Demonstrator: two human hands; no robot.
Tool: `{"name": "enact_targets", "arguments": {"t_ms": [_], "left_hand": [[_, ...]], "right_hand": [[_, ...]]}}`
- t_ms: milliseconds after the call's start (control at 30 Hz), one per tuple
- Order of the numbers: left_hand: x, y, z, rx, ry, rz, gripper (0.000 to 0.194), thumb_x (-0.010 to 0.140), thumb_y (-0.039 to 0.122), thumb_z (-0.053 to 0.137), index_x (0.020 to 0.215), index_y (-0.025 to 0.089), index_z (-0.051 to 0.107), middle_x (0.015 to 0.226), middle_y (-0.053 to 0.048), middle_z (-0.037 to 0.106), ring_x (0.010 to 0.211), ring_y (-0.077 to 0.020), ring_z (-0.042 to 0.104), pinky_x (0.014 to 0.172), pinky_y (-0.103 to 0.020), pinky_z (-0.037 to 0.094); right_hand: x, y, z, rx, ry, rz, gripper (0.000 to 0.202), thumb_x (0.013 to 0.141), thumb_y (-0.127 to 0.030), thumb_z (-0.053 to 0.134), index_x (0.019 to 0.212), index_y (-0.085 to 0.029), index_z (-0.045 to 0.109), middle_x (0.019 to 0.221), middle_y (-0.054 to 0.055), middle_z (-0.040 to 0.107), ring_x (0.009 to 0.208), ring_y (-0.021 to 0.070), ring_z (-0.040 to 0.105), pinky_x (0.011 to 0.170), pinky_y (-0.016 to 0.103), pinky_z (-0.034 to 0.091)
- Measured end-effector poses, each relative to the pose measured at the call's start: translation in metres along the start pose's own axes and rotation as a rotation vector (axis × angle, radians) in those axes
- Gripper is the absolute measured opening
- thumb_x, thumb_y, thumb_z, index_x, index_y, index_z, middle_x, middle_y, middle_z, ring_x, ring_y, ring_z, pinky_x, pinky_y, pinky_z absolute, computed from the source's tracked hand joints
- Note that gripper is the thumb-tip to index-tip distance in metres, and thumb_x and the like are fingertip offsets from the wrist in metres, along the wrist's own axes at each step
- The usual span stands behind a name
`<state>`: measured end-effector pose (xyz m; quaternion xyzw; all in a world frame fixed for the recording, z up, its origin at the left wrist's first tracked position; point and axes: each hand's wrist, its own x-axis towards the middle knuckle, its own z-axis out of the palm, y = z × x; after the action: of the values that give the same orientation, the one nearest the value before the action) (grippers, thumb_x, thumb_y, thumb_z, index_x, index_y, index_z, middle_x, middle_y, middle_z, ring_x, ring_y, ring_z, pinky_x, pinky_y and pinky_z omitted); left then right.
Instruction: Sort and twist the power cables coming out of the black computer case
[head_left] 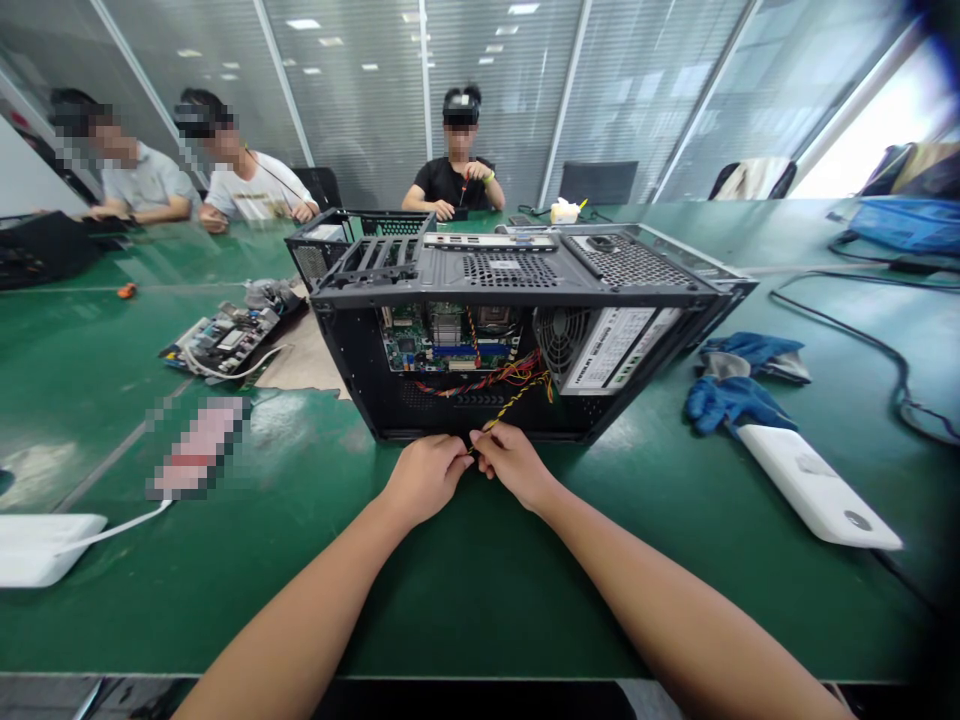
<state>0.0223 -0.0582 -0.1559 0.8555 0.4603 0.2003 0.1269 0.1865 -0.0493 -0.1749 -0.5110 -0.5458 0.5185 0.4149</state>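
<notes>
A black computer case stands on the green table with its open side facing me. Inside are a motherboard and, at the right, a power supply with a fan. A yellow and black twisted cable runs from the power supply's wire bundle down to my hands. My left hand pinches its end at the case's lower front edge. Close beside it, my right hand grips the same cable with closed fingers. The cable's tip is hidden between the fingers.
Loose circuit boards lie on cardboard at the left. A white power bank and a blurred pink item are nearer me. Blue gloves and a white device lie right. Three people sit across the table.
</notes>
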Motion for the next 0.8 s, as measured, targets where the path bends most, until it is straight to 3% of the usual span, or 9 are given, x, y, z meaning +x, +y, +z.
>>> {"name": "enact_targets", "arguments": {"t_ms": [800], "left_hand": [[-0.0007,0.0,-0.0004,-0.003,-0.015,0.001,0.017,0.092,0.024,0.05,0.08,0.018,0.06,0.077,-0.002,0.062,0.071,-0.0151,0.058,0.065,-0.026,0.042]], "right_hand": [[-0.0001,0.0014,-0.0004,-0.008,-0.001,-0.001,0.028,0.084,-0.043,0.055,0.071,-0.02,0.05,0.05,-0.005,0.052,0.042,0.0097,0.048,0.045,0.024,0.039]]}}
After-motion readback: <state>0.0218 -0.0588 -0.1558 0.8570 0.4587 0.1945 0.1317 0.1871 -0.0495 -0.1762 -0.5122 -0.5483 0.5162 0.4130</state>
